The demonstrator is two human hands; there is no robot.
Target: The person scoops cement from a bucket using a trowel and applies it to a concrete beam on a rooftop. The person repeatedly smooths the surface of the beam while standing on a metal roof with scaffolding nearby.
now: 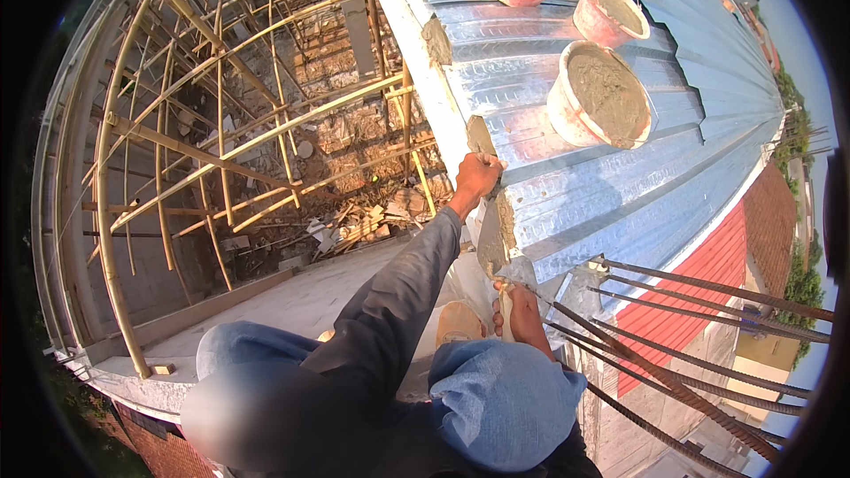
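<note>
In the head view, the right hand (529, 317) grasps a mortar-smeared pointing trowel (490, 243) by its handle; the blade lies just ahead of that hand, pointing toward the left hand (478, 175). The left hand's fingers are curled at the wall top (452, 124), though whether they grip anything I cannot tell. Mortar (480, 135) sits just beyond it; the nearest mortar bucket (567, 111) stands ahead and right, on blue corrugated roofing (575, 199). Rebar (699, 323) juts out right of the right hand.
</note>
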